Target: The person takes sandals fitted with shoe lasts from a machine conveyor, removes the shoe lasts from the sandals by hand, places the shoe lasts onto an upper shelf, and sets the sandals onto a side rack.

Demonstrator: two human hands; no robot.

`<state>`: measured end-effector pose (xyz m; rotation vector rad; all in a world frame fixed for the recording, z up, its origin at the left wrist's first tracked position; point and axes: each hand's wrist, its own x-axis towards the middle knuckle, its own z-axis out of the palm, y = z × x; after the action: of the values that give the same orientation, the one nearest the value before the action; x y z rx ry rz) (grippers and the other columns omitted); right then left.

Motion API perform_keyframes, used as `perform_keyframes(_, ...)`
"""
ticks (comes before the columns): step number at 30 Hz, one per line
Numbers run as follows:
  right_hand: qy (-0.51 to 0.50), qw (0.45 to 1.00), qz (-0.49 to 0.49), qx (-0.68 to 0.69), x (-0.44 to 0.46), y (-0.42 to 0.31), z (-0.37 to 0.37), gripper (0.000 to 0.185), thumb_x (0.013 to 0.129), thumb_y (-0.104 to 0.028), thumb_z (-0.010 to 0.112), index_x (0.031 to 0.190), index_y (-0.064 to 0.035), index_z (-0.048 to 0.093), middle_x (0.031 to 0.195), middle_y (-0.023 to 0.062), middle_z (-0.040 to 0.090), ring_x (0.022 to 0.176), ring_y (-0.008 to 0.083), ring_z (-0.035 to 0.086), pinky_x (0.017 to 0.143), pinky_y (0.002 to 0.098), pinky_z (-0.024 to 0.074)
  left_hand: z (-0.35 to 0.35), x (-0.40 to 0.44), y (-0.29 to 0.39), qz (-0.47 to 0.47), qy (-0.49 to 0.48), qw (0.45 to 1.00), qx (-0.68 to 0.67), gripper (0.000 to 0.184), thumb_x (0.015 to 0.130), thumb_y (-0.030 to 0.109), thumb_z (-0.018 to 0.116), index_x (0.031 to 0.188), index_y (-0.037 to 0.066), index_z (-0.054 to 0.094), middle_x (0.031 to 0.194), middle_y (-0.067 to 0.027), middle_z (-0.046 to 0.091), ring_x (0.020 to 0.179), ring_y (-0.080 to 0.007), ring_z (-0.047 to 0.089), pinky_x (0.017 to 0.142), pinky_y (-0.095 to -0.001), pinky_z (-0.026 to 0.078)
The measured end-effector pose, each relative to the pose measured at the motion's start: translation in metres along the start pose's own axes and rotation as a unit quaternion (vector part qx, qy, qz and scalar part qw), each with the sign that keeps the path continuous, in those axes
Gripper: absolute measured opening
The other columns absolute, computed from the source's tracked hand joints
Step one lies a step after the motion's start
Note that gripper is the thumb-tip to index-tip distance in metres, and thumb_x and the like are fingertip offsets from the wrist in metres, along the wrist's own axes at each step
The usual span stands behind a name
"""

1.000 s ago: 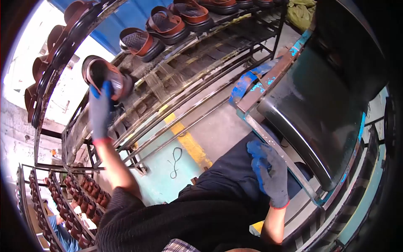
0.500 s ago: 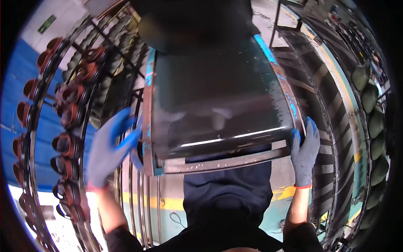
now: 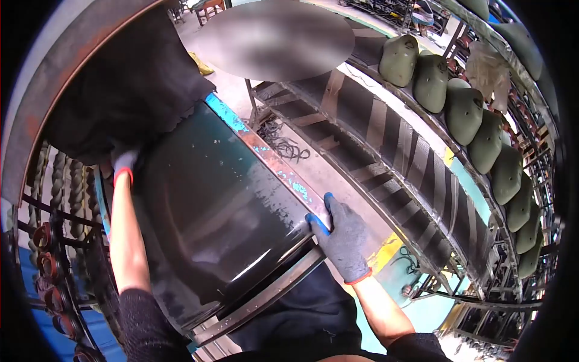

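A dark, glossy belt-like surface slopes between metal side rails with chipped blue paint. My right hand, in a grey glove with blue fingertips, grips the near end of the right rail, thumb on its inner side. Over the far left part of the surface lies a black sheet with a ragged edge. My left hand, gloved as well, reaches to the sheet's lower edge; its fingers are hidden there. A metal crossbar spans the near end, close to my body.
A long rack with black strips runs along the right. Beyond it hang several green moulded forms. Reddish-brown rounded pieces sit on a rack at lower left. A curved metal beam crosses the upper left.
My view has swung right and tilted. My left hand has moved from beside the left rail to the black sheet's edge, farther up. My right hand stays at the right rail's near end.
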<state>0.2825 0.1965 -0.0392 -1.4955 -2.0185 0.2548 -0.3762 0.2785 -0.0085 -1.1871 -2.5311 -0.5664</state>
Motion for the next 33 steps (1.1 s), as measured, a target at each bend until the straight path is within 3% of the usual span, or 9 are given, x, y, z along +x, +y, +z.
perform_keyframes(10, -0.041, 0.965, -0.167, 0.199, 0.041, -0.097, 0.0, 0.081, 0.084, -0.038, 0.088, 0.147, 0.0046, 0.059, 0.145, 0.033, 0.06, 0.138, 0.0445, 0.057, 0.116, 0.0531, 0.0451, -0.206, -0.273, -0.023, 0.102, -0.334, 0.913, -0.211, 0.097, 0.088, 0.029, 0.09, 0.166, 0.003, 0.04, 0.149, -0.0192, 0.063, 0.14, -0.0295, 0.06, 0.121, -0.0397, 0.044)
perform_keyframes(14, -0.41, 0.788, -0.166, 0.429, 0.019, -0.159, 0.022, 0.094, 0.083, -0.028, 0.091, 0.159, 0.0054, 0.047, 0.16, 0.0275, 0.054, 0.152, 0.0336, 0.05, 0.126, 0.043, 0.0387, -0.211, -0.32, -0.002, -0.074, -0.148, 0.757, -0.632, 0.084, 0.1, 0.026, 0.078, 0.17, 0.009, 0.036, 0.153, -0.0109, 0.059, 0.138, -0.0241, 0.06, 0.12, -0.0402, 0.048)
perform_keyframes(15, -0.437, 0.758, -0.159, 0.457, 0.007, -0.162, 0.012, 0.1, 0.082, -0.03, 0.092, 0.162, 0.0053, 0.043, 0.162, 0.0272, 0.052, 0.154, 0.033, 0.048, 0.127, 0.0419, 0.0369, -0.216, -0.352, 0.019, -0.103, -0.128, 0.602, -0.782, 0.081, 0.103, 0.03, 0.075, 0.171, 0.009, 0.036, 0.157, -0.0121, 0.056, 0.142, -0.0262, 0.056, 0.123, -0.0428, 0.044)
perform_keyframes(20, -0.368, 0.736, -0.14, 0.551, -0.093, -0.131, 0.009, 0.131, 0.082, -0.039, 0.094, 0.175, -0.0006, 0.01, 0.173, 0.0251, 0.037, 0.161, 0.0317, 0.038, 0.131, 0.0426, 0.0309, -0.21, -0.47, 0.093, -0.119, -0.098, 0.789, -0.595, 0.076, 0.098, 0.02, 0.079, 0.163, 0.004, 0.044, 0.156, -0.0109, 0.058, 0.136, -0.0261, 0.06, 0.115, -0.0419, 0.051)
perform_keyframes(22, -0.463, 0.651, -0.101, 0.593, -0.114, -0.095, 0.027, 0.13, 0.084, -0.04, 0.094, 0.177, -0.012, 0.008, 0.169, 0.02, 0.044, 0.149, 0.0313, 0.051, 0.124, 0.046, 0.0428, -0.201, -0.433, 0.078, -0.162, -0.091, 0.623, -0.76, 0.07, 0.105, 0.035, 0.07, 0.163, 0.006, 0.045, 0.154, -0.009, 0.059, 0.136, -0.0228, 0.058, 0.117, -0.039, 0.048)
perform_keyframes(24, -0.576, 0.294, 0.167, 0.744, -0.109, -0.074, -0.003, 0.122, 0.088, -0.04, 0.091, 0.178, -0.0201, 0.011, 0.165, 0.0201, 0.047, 0.138, 0.0343, 0.062, 0.112, 0.0493, 0.0554, -0.188, -0.401, 0.08, -0.21, -0.093, 0.418, -0.879, 0.068, 0.111, 0.05, 0.061, 0.162, 0.008, 0.047, 0.153, -0.0072, 0.061, 0.137, -0.0196, 0.056, 0.118, -0.036, 0.045)
perform_keyframes(26, -0.516, 0.161, 0.191, 0.82, -0.079, -0.068, -0.006, 0.111, 0.092, -0.04, 0.087, 0.177, -0.0255, 0.016, 0.162, 0.0216, 0.05, 0.128, 0.0361, 0.069, 0.101, 0.0503, 0.0626, -0.227, -0.363, 0.166, -0.257, 0.062, 0.557, -0.787, 0.074, 0.113, 0.063, 0.049, 0.164, 0.009, 0.045, 0.159, -0.0071, 0.055, 0.142, -0.0199, 0.052, 0.122, -0.0368, 0.04)
perform_keyframes(30, -0.207, 0.56, 0.084, 0.798, 0.136, -0.089, -0.095, 0.061, 0.099, -0.037, 0.076, 0.15, -0.01, 0.057, 0.127, 0.0145, 0.072, 0.101, 0.0243, 0.075, 0.086, 0.0407, 0.0629, -0.145, -0.389, 0.103, -0.112, 0.098, 0.812, -0.564, 0.066, 0.118, 0.038, 0.045, 0.172, 0.005, 0.027, 0.176, -0.0099, 0.033, 0.157, -0.0263, 0.038, 0.135, -0.0414, 0.026)
perform_keyframes(33, 0.184, 0.949, -0.071, 0.244, 0.358, -0.059, -0.096, 0.042, 0.099, -0.035, 0.07, 0.133, -0.0096, 0.071, 0.12, 0.0144, 0.076, 0.104, 0.0302, 0.075, 0.093, 0.0421, 0.061, -0.115, -0.411, 0.074, -0.057, 0.106, 0.88, -0.46, 0.08, 0.111, 0.027, 0.06, 0.174, 0.005, 0.016, 0.179, -0.0113, 0.026, 0.162, -0.028, 0.033, 0.136, -0.0435, 0.025)
